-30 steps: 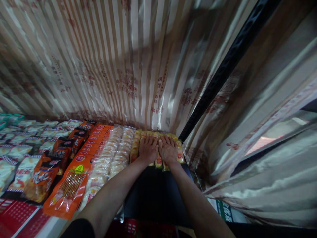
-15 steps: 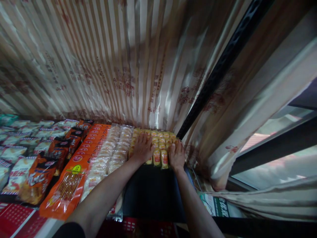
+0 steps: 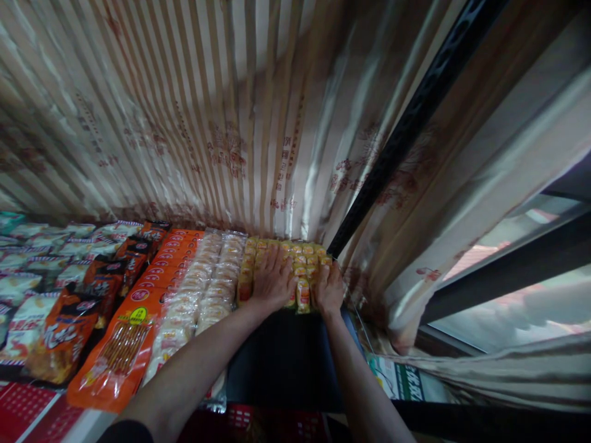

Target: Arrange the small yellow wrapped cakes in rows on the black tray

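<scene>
- Left hand (image 3: 273, 280) has slid a little right since half a second ago; the strip of packets showing between the two hands is narrower. A second ago the hands lay side by side, touching, on the same block.
- Right hand (image 3: 329, 288) has barely shifted; it sits at the block's right near corner.
- Left hand: open, palm down, fingers spread and pointing far, flat on top of the yellow snack packets (image 3: 301, 251).
- Right hand: fingers bent over the right edge of the packets, knuckles up. Can't tell whether it grips a packet or only presses on them.
- Yellow snack packets: small, in tight rows at the far right end of the shelf, far edge against the striped shiny backing (image 3: 207, 123). One near packet shows between the hands.
- Dark shelf surface (image 3: 286, 363) is bare on the near side of the block, between the forearms.
- Left of the block, touching it: two rows of clear-wrapped pale biscuits (image 3: 217, 283).
- Further left: orange packs of stick snacks (image 3: 129, 344), overlapping in a row from near to far.
- Next left: dark orange bags (image 3: 64, 332), then pale bags (image 3: 23, 289) at the left edge; print too blurred to read.
- Black shelf upright (image 3: 415, 123) rises diagonally from just right of the packets.
- Window (image 3: 508, 301) is at the right, with folds of the same shiny fabric around it.
</scene>
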